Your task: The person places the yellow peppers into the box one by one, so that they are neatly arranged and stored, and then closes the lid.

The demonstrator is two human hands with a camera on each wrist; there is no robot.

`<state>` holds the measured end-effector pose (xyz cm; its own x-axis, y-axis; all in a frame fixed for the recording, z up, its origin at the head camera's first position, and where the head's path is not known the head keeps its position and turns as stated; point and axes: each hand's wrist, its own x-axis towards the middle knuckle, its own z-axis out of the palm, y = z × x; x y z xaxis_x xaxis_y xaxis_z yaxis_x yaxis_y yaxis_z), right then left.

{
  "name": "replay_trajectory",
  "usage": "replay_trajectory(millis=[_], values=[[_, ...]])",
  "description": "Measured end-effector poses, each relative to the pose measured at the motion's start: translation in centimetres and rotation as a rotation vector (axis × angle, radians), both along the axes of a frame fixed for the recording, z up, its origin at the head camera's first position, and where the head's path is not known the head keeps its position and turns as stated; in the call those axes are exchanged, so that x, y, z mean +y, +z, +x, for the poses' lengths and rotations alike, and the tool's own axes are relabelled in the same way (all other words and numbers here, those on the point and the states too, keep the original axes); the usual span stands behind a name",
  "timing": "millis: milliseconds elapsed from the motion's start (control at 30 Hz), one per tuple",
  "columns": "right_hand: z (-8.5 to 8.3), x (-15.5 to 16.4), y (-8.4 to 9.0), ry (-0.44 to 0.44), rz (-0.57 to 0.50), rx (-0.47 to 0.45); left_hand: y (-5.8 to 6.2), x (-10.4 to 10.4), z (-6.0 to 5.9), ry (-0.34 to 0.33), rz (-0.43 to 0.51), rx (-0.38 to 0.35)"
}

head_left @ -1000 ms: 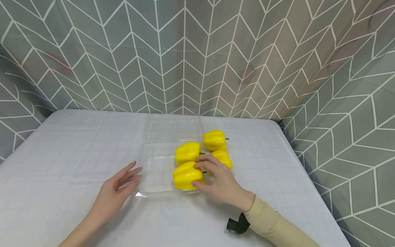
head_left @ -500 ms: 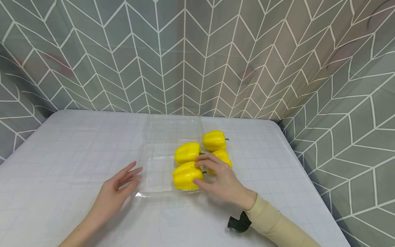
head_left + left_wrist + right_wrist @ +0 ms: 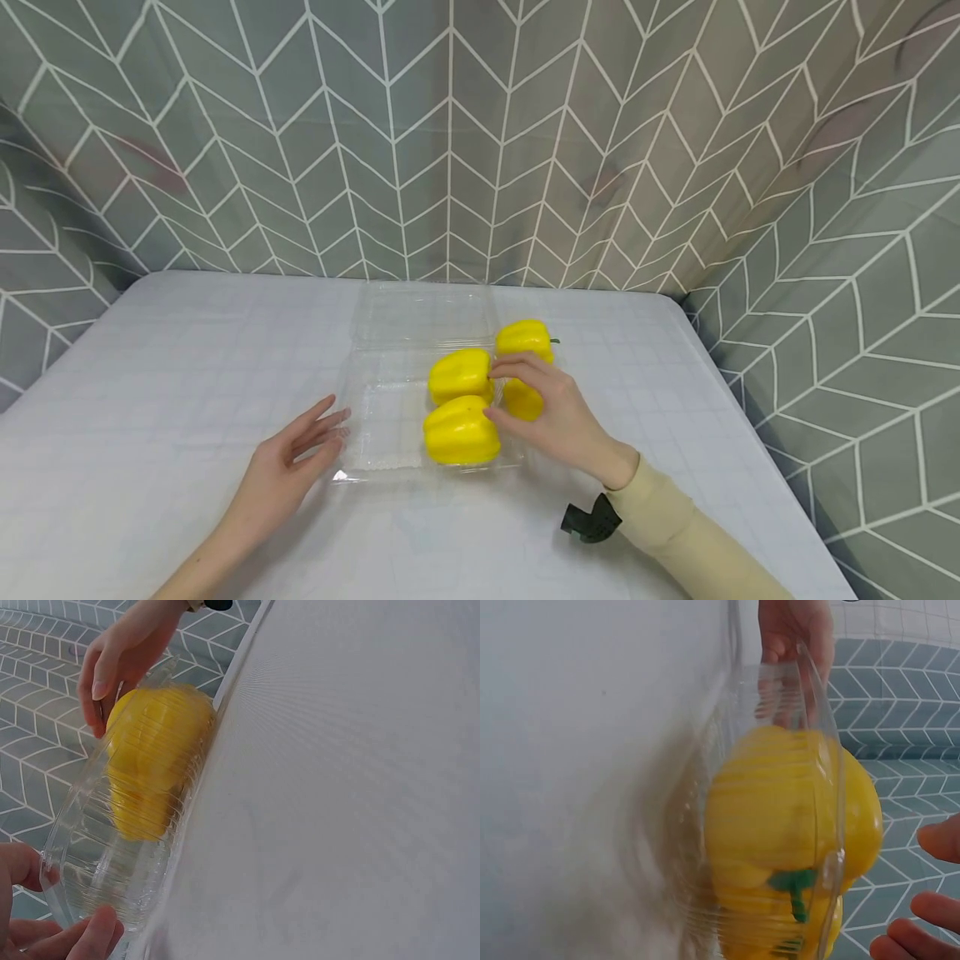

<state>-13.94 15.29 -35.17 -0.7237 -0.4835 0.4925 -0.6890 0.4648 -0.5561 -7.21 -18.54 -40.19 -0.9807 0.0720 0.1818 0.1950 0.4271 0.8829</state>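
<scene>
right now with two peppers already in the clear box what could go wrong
The right hand reaches over a loose pepper just outside the clamshell tray; it may bump the two peppers packed inside. The left hand only rests open at the light tray's edge, so the tray could slide.

Yellow peppers [image 3: 461,430], clear tray [image 3: 382,408], grey chevron curtain [image 3: 450,133], beige sleeve [image 3: 690,542]

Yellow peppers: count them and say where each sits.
4. Two lie in the clear tray, near and far; one under the right hand; one behind it.
</scene>
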Motion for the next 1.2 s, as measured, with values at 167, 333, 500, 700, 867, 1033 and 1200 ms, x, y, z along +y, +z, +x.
replay_trajectory(millis=[167, 333, 500, 700, 867, 1033, 1200], values=[[-0.6, 0.2, 0.3, -0.007, -0.007, -0.011, 0.0, -0.1, 0.1, 0.001, -0.005, -0.007], [-1.2, 0.5, 0.5, -0.02, -0.009, -0.03, 0.0, -0.1, 0.1, 0.002, -0.009, -0.012], [-1.9, 0.7, 0.7, -0.042, -0.009, -0.029, 0.0, -0.1, 0.0, -0.001, -0.008, -0.009], [-2.5, 1.0, 0.9, -0.047, -0.024, -0.043, 0.0, -0.1, 0.0, -0.001, -0.007, 0.004], [-3.2, 1.2, 0.9, -0.077, -0.016, -0.057, 0.0, 0.0, 0.0, -0.004, 0.002, 0.004], [-3.5, 1.6, 1.0, -0.124, 0.006, -0.066, 0.0, 0.0, 0.0, -0.003, 0.005, 0.0], [-3.8, 2.0, 1.1, -0.158, 0.006, -0.097, 0.1, 0.0, 0.0, 0.003, 0.008, -0.009]])
